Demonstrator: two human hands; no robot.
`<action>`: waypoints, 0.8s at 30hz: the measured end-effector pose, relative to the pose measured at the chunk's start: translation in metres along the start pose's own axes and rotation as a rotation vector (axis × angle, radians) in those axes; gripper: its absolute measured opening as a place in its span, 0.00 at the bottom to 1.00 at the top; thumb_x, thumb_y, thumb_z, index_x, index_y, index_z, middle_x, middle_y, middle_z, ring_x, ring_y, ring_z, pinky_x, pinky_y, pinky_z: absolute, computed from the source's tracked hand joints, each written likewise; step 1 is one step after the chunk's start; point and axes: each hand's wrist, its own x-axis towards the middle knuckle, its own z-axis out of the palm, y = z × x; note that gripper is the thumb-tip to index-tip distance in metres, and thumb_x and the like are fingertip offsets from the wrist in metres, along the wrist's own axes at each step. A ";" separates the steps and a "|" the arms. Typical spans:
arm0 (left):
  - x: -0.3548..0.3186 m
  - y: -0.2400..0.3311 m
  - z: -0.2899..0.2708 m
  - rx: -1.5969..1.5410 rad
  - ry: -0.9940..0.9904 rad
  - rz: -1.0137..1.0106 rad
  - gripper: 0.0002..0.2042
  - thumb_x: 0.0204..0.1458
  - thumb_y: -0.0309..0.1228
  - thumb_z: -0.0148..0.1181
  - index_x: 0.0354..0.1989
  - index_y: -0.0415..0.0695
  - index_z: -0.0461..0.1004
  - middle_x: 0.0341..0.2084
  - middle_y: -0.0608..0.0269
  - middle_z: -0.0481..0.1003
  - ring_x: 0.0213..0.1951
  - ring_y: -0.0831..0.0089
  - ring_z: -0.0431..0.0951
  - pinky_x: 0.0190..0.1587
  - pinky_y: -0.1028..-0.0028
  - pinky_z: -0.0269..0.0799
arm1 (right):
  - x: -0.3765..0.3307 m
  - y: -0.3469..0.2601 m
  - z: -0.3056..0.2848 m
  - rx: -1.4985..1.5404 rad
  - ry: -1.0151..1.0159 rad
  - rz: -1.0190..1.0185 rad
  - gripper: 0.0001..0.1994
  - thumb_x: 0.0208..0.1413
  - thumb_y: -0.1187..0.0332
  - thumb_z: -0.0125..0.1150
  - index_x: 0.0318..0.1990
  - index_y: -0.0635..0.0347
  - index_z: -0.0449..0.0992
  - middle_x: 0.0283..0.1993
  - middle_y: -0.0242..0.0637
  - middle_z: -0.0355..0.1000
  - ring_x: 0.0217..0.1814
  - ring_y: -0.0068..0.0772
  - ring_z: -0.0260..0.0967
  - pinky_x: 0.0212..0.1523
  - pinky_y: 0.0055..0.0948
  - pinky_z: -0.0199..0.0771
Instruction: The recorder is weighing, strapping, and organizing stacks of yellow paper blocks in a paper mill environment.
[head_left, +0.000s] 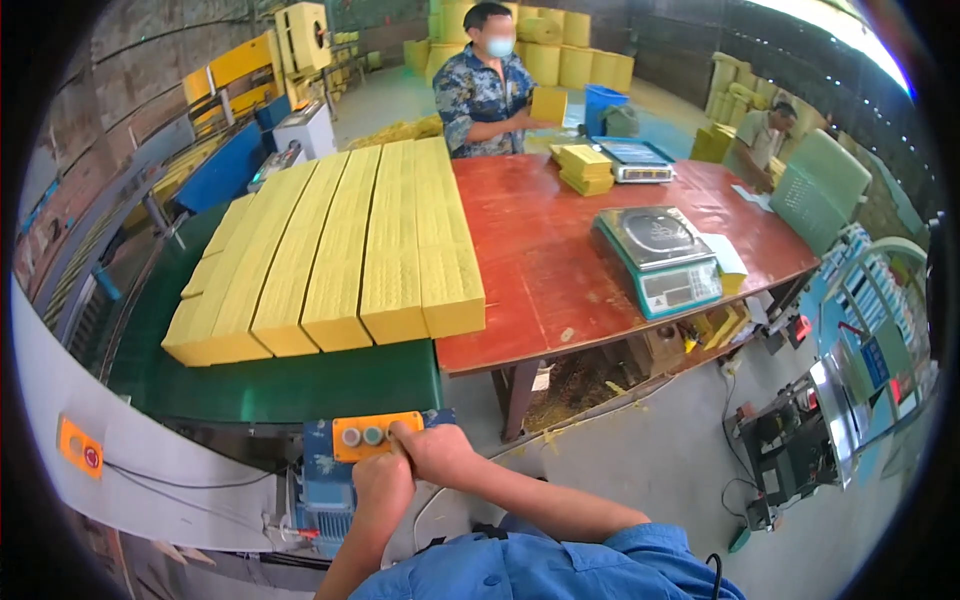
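Observation:
An orange control box (352,446) with round buttons is mounted at the near end of the green conveyor belt (395,383). My right hand (437,452) is closed at the box's right end, its fingertips over the part beside the visible buttons. Just below, my left hand (383,484) is curled shut against the right hand and the box's lower edge. What either hand grips, if anything, is hidden by the fingers. Long rows of stacked yellow paper sheets (335,250) lie side by side on the belt, ahead of my hands.
A red table (520,270) adjoins the belt, bearing a digital scale (660,262), another scale (635,160) and yellow stacks (584,168). A co-worker (485,90) holds a yellow block behind it; another person (762,145) sits far right. An emergency stop box (80,447) is left.

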 end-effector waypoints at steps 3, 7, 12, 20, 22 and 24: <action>0.003 -0.001 0.005 -0.003 0.011 -0.003 0.20 0.40 0.28 0.66 0.43 0.33 0.74 0.19 0.49 0.77 0.23 0.52 0.79 0.26 0.56 0.72 | 0.001 0.004 0.000 0.013 0.004 -0.013 0.18 0.49 0.61 0.62 0.45 0.54 0.66 0.21 0.41 0.74 0.23 0.46 0.75 0.20 0.43 0.70; 0.004 -0.004 0.003 0.010 0.087 0.120 0.16 0.43 0.25 0.60 0.41 0.30 0.75 0.15 0.52 0.75 0.20 0.53 0.79 0.24 0.58 0.72 | 0.000 0.000 -0.002 0.001 0.006 0.030 0.19 0.48 0.60 0.62 0.45 0.54 0.66 0.22 0.41 0.74 0.23 0.47 0.75 0.21 0.44 0.71; 0.000 -0.005 0.004 -0.031 0.043 0.053 0.21 0.40 0.25 0.64 0.47 0.33 0.73 0.20 0.48 0.76 0.25 0.49 0.79 0.29 0.53 0.71 | -0.001 0.000 0.009 0.038 0.087 -0.022 0.18 0.47 0.62 0.63 0.43 0.54 0.65 0.19 0.39 0.71 0.20 0.47 0.73 0.20 0.43 0.69; 0.006 -0.001 0.001 -0.010 0.017 0.022 0.24 0.39 0.28 0.66 0.47 0.32 0.73 0.21 0.47 0.77 0.26 0.48 0.78 0.29 0.54 0.71 | -0.001 0.001 0.002 0.030 0.093 -0.059 0.16 0.49 0.63 0.61 0.42 0.57 0.65 0.17 0.38 0.70 0.19 0.44 0.73 0.17 0.41 0.67; 0.008 0.000 0.002 -0.011 0.032 0.033 0.24 0.39 0.28 0.66 0.47 0.32 0.73 0.21 0.47 0.77 0.27 0.47 0.78 0.30 0.54 0.71 | 0.000 -0.001 -0.008 0.047 0.042 -0.016 0.16 0.48 0.65 0.61 0.42 0.58 0.65 0.20 0.40 0.72 0.24 0.46 0.75 0.21 0.42 0.70; 0.009 -0.001 0.003 -0.012 0.048 0.037 0.24 0.39 0.28 0.66 0.47 0.32 0.73 0.22 0.46 0.77 0.28 0.47 0.78 0.31 0.54 0.71 | 0.001 -0.005 -0.014 0.066 -0.013 0.020 0.16 0.47 0.67 0.62 0.41 0.60 0.66 0.23 0.42 0.74 0.28 0.47 0.77 0.25 0.43 0.73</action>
